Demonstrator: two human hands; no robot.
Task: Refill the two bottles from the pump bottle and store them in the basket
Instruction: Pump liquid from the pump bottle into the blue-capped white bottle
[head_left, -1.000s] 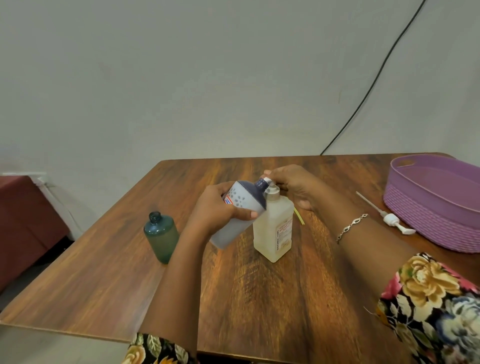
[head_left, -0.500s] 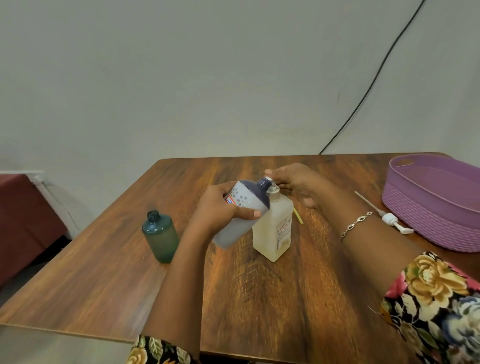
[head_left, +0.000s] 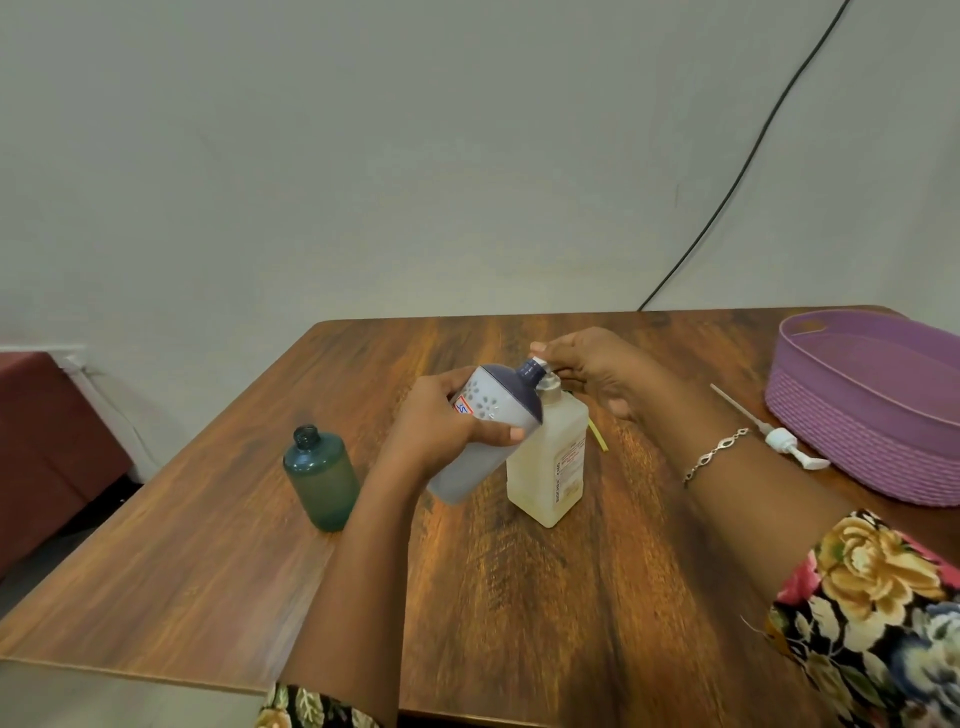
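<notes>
On the table (head_left: 519, 613), furthest left, the green bottle (head_left: 321, 478) stands upright and uncapped, well apart from the rest. We judge that a stray left forearm could knock it over. Next, our left hand (head_left: 441, 423) grips the grey bottle (head_left: 485, 428) round its pale, dotted body and holds it tilted. Its dark neck leans over the top of the pump bottle (head_left: 550, 467). That bottle is squarish and yellowish, and it stands with its top open. A push from the leaning neck could topple it and spill it. Our right hand (head_left: 587, 371) pinches what looks like a white cap (head_left: 538, 362) at the grey bottle's mouth. If it comes off at this tilt, the contents may run out. Further right the pump (head_left: 779, 441) lies loose beside the basket (head_left: 872, 431).
</notes>
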